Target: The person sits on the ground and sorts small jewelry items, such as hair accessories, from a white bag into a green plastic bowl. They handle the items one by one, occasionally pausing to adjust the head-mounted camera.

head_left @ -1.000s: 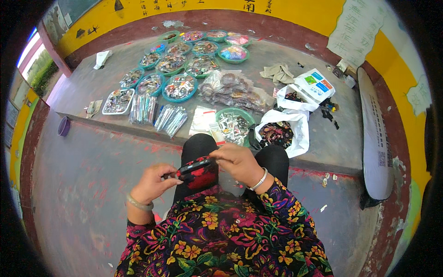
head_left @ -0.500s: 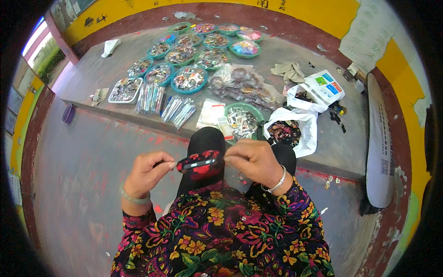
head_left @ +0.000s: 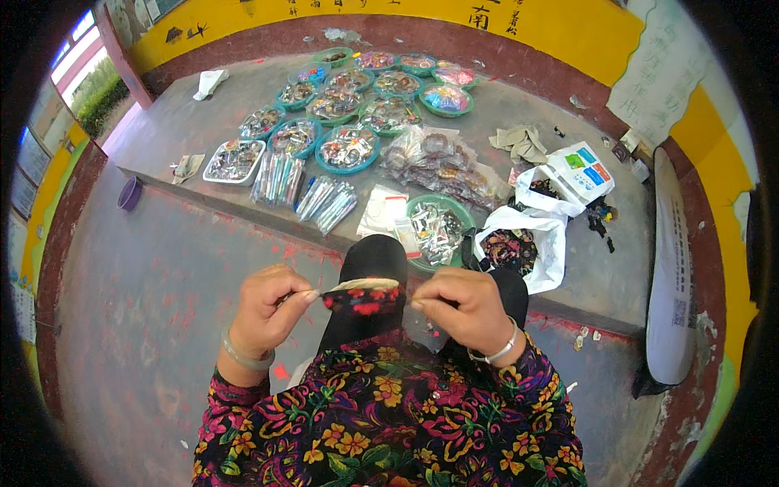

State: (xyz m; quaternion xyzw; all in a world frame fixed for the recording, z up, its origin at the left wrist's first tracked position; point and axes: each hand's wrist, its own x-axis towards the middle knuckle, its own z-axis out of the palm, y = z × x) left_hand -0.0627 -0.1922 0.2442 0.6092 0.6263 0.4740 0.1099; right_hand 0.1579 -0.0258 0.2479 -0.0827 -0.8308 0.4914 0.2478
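Above my knees, a small black cloth piece with red flowers (head_left: 365, 301) is stretched level between my hands. A cream-coloured edge shows along its top; its exact kind is unclear. My left hand (head_left: 274, 306) pinches its left end between thumb and finger. My right hand (head_left: 464, 306), thumb and finger pressed together, is at its right end. Whatever those right fingertips grip is too small to make out. Beyond my right hand, a green basket (head_left: 466, 213) of small shiny pieces and a white plastic bag (head_left: 551, 258) of dark floral cloth items stand on the raised platform.
Several round baskets (head_left: 349, 169) of small goods crowd the platform (head_left: 235, 89), beside a white tray (head_left: 213, 175). Bundles of pens (head_left: 326, 203), clear bags of brown items (head_left: 442, 166) and a second white bag (head_left: 580, 170) lie closer. A purple bucket (head_left: 130, 193) stands on the floor.
The cloth piece has turned: a dark strip with shiny pale marks showed before, and a cream edge shows now. Both hands sit slightly lower and further right in the picture, as the whole view has shifted.
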